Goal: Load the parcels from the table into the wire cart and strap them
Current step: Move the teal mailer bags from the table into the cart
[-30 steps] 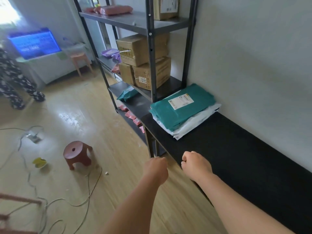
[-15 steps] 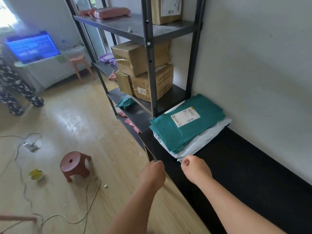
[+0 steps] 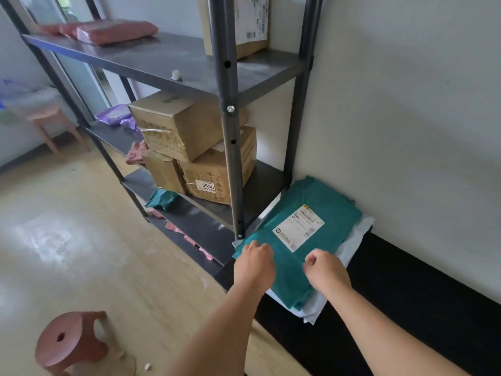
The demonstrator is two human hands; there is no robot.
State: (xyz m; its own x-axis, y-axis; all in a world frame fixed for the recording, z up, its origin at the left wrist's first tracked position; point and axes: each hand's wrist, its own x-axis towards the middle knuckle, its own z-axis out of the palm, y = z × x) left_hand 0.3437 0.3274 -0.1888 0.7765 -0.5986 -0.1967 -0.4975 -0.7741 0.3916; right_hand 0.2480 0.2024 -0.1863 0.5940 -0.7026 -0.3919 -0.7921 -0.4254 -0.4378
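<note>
Surface: long black table (image 3: 406, 294) with a matte, slightly fuzzy top, set against a plain pale wall (image 3: 406, 104). At its far end stands a dark metal rack (image 3: 230, 131) with smooth grey shelves, loaded with creased brown cardboard boxes (image 3: 184, 128) and pink plastic packets (image 3: 113, 31). The floor (image 3: 81, 213) is glossy light wood; a round reddish plastic stool (image 3: 70, 346) stands on it at lower left.

Task item: I see a flat teal parcel (image 3: 311, 213), a soft plastic mailer, rectangular and wrinkled at the edges, bearing a white printed label (image 3: 298, 227). It lies on top of a stack of pale white parcels (image 3: 355, 240) at the table's far end, just beside the rack (the print is too small to read).

Hands: left hand (image 3: 253, 264) is over the teal parcel's near left corner, right hand (image 3: 325, 270) over its near edge. Both have the fingers curled inward, with nothing visibly gripped. I cannot tell whether either touches the mailer.
</note>
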